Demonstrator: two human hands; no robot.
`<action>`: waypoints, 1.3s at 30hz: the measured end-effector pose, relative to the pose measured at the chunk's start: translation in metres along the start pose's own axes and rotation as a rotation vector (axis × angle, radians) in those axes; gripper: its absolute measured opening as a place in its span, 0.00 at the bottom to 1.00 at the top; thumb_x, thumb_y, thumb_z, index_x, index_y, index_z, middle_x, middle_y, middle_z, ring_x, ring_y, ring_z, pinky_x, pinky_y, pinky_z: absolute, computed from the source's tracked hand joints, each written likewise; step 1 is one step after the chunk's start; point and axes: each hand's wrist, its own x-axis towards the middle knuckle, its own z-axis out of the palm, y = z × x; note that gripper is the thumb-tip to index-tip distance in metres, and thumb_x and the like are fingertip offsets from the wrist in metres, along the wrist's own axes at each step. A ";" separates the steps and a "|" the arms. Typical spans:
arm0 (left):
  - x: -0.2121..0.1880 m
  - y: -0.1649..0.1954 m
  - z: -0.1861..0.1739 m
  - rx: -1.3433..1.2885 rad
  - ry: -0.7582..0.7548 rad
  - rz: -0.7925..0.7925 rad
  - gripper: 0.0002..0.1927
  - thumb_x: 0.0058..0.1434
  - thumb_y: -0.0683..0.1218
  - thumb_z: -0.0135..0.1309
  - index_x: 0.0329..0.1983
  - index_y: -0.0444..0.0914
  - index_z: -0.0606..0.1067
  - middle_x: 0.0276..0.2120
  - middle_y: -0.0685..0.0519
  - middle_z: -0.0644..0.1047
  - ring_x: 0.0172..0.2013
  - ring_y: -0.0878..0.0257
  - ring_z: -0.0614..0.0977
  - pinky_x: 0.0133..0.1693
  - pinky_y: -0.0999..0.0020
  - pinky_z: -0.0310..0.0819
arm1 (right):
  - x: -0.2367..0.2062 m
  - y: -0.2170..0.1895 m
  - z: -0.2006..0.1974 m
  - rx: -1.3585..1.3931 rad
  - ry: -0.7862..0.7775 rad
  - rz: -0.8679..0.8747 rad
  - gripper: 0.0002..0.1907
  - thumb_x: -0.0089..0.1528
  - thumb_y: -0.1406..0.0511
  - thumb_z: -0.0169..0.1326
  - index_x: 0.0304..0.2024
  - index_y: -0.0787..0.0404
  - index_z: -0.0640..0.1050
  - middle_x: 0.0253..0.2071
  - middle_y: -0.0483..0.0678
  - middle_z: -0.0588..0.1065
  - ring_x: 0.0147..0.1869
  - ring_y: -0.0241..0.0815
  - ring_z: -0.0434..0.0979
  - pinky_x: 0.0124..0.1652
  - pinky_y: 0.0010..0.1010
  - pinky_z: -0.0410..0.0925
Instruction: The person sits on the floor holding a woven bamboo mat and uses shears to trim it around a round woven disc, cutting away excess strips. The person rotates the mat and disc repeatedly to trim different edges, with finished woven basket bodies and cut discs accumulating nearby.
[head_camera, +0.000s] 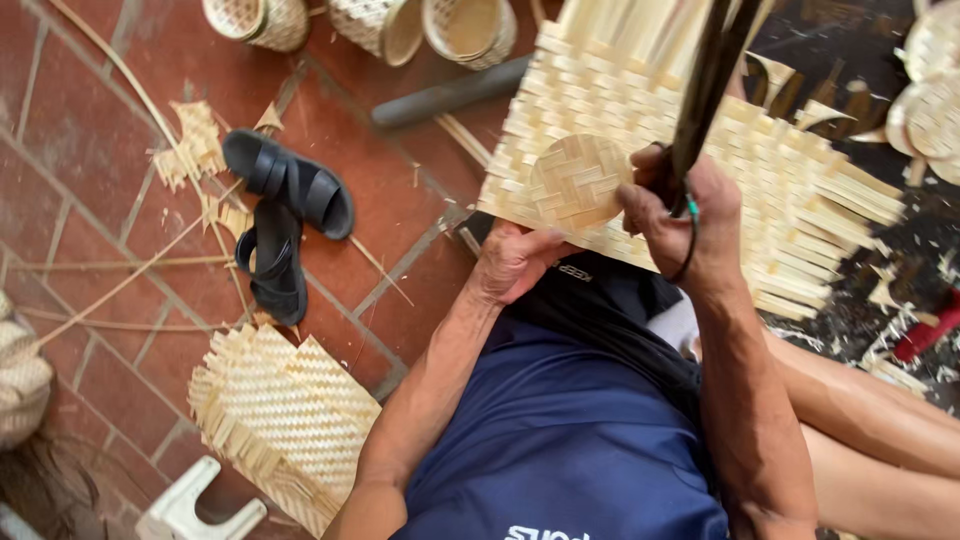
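Hands at work: left hand (515, 262) grips the woven bamboo mat (700, 150) from below, right hand (680, 215) closed round a dark tool handle (705, 85) beside the round woven disc (578, 182)

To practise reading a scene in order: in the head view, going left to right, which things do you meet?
Woven basket at the left edge → white plastic stool → black sandals → left hand → round woven disc → right hand gripping a dark tool → red object at the right edge.

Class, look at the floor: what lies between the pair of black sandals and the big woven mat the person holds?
Head view: bare red floor tiles with a few loose bamboo strips.
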 end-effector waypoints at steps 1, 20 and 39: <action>-0.002 0.006 0.001 0.000 0.008 -0.001 0.32 0.67 0.32 0.51 0.74 0.33 0.61 0.63 0.43 0.73 0.63 0.49 0.76 0.63 0.50 0.72 | 0.006 -0.001 0.009 -0.035 -0.031 -0.020 0.12 0.65 0.72 0.60 0.49 0.69 0.74 0.32 0.47 0.75 0.31 0.36 0.78 0.32 0.28 0.71; -0.003 0.010 -0.009 0.071 -0.048 0.051 0.30 0.72 0.39 0.56 0.75 0.38 0.60 0.65 0.49 0.73 0.63 0.56 0.76 0.64 0.53 0.75 | 0.019 0.010 0.025 -0.679 -0.166 -0.217 0.15 0.64 0.63 0.66 0.37 0.64 0.72 0.26 0.57 0.72 0.30 0.61 0.75 0.31 0.45 0.66; -0.010 0.023 -0.005 0.306 -0.062 0.048 0.32 0.67 0.38 0.61 0.73 0.34 0.65 0.62 0.52 0.75 0.62 0.61 0.75 0.65 0.62 0.69 | 0.027 0.011 0.034 -0.672 -0.134 -0.035 0.15 0.62 0.59 0.65 0.37 0.63 0.76 0.26 0.60 0.75 0.32 0.63 0.77 0.31 0.48 0.68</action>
